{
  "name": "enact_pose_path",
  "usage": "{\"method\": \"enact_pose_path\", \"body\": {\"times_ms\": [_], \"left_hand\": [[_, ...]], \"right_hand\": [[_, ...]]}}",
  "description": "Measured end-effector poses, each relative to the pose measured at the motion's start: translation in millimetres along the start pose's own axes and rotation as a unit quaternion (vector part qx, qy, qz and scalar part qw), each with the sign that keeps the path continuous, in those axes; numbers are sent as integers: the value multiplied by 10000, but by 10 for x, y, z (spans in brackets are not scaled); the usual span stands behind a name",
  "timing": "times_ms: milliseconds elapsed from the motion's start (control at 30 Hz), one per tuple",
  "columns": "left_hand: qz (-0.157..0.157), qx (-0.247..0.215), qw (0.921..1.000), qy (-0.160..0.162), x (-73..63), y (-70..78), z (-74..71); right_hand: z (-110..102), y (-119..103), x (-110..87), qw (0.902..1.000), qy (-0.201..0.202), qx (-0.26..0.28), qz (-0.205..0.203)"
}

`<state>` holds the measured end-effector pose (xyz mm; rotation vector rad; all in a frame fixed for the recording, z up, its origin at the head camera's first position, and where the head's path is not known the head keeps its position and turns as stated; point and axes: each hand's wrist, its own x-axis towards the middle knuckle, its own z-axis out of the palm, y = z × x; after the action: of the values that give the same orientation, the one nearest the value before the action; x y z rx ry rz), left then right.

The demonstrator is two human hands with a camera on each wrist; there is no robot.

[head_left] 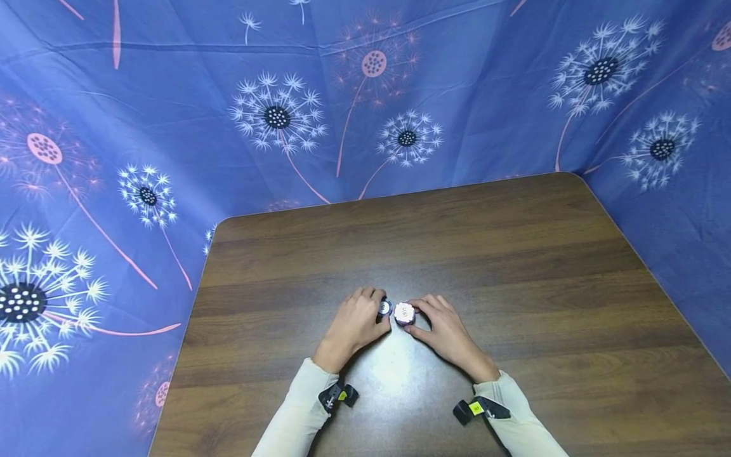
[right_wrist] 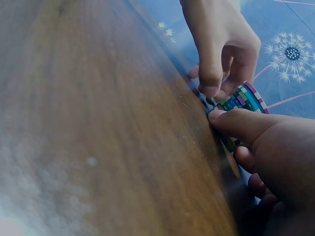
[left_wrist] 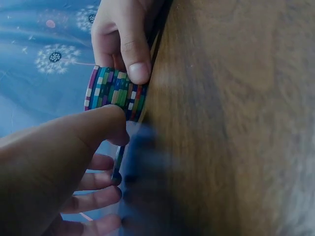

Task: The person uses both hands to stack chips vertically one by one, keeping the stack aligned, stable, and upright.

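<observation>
A short stack of poker chips (head_left: 405, 313) with multicoloured striped edges stands on the table, its top chip pale. My right hand (head_left: 448, 333) holds the stack at its side between thumb and fingers. Just left of it, my left hand (head_left: 355, 324) pinches a single poker chip (head_left: 384, 308) by its rim, low over the tabletop. That chip shows as a thin edge between thumb and fingertips in the left wrist view. Whether it touches the table I cannot tell. In the right wrist view the right thumb (right_wrist: 241, 123) covers part of the stack (right_wrist: 241, 101).
The brown wood-grain table (head_left: 514, 254) spreads around both hands. Behind it and along its sides hangs a blue cloth (head_left: 480, 114) printed with dandelions. Each wrist carries a small black strapped camera.
</observation>
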<state>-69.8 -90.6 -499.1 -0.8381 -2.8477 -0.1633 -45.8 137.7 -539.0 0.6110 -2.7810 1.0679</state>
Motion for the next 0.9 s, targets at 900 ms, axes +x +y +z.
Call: {"method": "enact_pose_path", "body": {"times_ms": [900], "left_hand": [[876, -946, 9901, 562, 40, 108, -300]], "right_hand": [[8, -2, 7, 10000, -33, -25, -6]]}}
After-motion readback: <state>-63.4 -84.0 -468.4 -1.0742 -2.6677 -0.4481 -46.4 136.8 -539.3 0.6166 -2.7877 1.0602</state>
